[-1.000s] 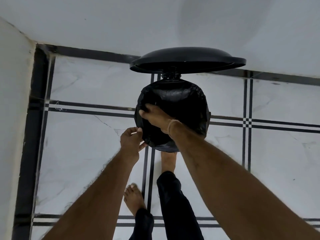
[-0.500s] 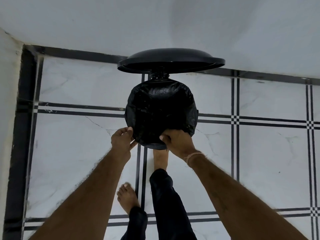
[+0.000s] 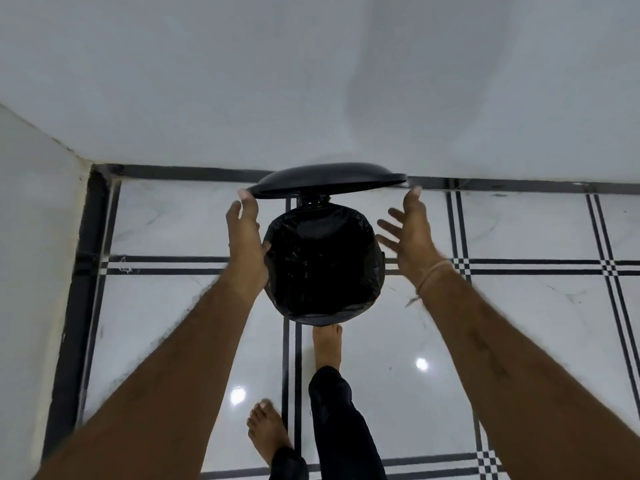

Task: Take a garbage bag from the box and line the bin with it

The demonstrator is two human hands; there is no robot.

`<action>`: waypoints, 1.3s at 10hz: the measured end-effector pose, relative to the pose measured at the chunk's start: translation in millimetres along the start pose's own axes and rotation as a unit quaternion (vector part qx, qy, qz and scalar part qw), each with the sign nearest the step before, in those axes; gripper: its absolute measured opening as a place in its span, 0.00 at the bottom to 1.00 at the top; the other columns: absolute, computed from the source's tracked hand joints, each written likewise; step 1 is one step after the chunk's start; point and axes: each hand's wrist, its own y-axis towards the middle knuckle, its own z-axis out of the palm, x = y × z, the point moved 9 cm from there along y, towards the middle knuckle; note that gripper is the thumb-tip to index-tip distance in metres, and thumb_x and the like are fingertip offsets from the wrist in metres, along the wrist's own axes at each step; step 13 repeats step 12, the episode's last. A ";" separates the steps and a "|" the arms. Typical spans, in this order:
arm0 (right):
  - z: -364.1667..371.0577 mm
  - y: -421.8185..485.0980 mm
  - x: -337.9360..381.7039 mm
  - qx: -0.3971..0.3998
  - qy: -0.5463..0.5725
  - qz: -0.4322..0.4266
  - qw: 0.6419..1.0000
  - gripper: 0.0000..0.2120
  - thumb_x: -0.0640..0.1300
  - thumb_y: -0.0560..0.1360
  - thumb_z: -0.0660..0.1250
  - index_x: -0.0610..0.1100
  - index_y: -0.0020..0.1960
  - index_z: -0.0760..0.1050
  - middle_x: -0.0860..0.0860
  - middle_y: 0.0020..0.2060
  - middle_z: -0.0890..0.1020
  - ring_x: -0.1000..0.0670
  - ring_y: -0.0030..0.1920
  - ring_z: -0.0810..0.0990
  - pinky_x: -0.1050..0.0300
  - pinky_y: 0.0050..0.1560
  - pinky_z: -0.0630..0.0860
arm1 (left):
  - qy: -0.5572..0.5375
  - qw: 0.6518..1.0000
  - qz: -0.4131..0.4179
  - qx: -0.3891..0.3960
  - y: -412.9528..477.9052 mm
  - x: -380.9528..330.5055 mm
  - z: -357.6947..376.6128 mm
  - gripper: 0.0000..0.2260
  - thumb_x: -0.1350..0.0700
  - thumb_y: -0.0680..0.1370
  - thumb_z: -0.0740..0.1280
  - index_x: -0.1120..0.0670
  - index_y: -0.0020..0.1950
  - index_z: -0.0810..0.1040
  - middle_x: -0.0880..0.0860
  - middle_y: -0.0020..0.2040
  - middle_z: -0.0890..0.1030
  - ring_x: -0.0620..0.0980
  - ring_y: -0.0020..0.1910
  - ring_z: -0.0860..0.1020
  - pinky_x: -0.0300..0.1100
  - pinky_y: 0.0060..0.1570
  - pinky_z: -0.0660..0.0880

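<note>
Wall [image 3: 311,81]: It was plain and white and met the back edge of the floor.
Floor [image 3: 519,323]: It was shiny white tile with black lines.
Bin [image 3: 332,318]: It stood on the floor near the back edge, not far from the left corner.
Garbage bag [image 3: 322,265]: It was black and sat inside the bin. Its top was folded over the rim all the way round. The box was not in view.
Lid [image 3: 329,180]: It stood up and open at the back of the bin.
Left hand [image 3: 246,240]: Its fingers were straight and it gripped nothing. It lay against the left side of the bin, with fingertips near the lid's edge.
Right hand [image 3: 410,237]: It was spread wide and held nothing. It was just beside the right side of the bin, not touching.
Foot [image 3: 327,344]: It touched the front of the bin, likely on a pedal that kept the lid up.
Job: It looked almost done.
Doing it well: Both flat hands should run round the rim, press the fold down snug, and check that no part slips in.
</note>
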 end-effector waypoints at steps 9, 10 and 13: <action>-25.8 -23.6 -132.0 -0.050 -0.345 -0.087 0.933 0.40 0.56 0.77 0.74 0.43 0.82 0.62 0.47 0.81 0.65 0.46 0.80 0.64 0.50 0.80 0.61 | 0.295 0.950 0.097 0.024 -13.4 133.6 -56.5 0.44 0.49 0.69 0.80 0.43 0.80 0.61 0.43 0.75 0.72 0.49 0.73 0.71 0.48 0.72 0.71; -26.5 -20.2 -139.5 -0.044 -0.375 -0.108 0.920 0.40 0.54 0.78 0.73 0.42 0.82 0.60 0.48 0.82 0.63 0.46 0.81 0.63 0.53 0.80 0.60 | 0.365 0.923 0.121 0.002 -6.9 149.8 -56.1 0.45 0.54 0.72 0.78 0.48 0.83 0.56 0.48 0.78 0.69 0.55 0.75 0.70 0.48 0.71 0.69; -28.8 -27.8 -104.6 -0.011 -0.393 -0.117 0.912 0.35 0.57 0.77 0.72 0.43 0.78 0.66 0.46 0.74 0.73 0.43 0.74 0.72 0.50 0.74 0.69 | 0.385 0.911 0.148 -0.005 -36.5 102.9 -47.2 0.40 0.53 0.72 0.78 0.48 0.80 0.61 0.45 0.72 0.74 0.53 0.72 0.72 0.41 0.62 0.69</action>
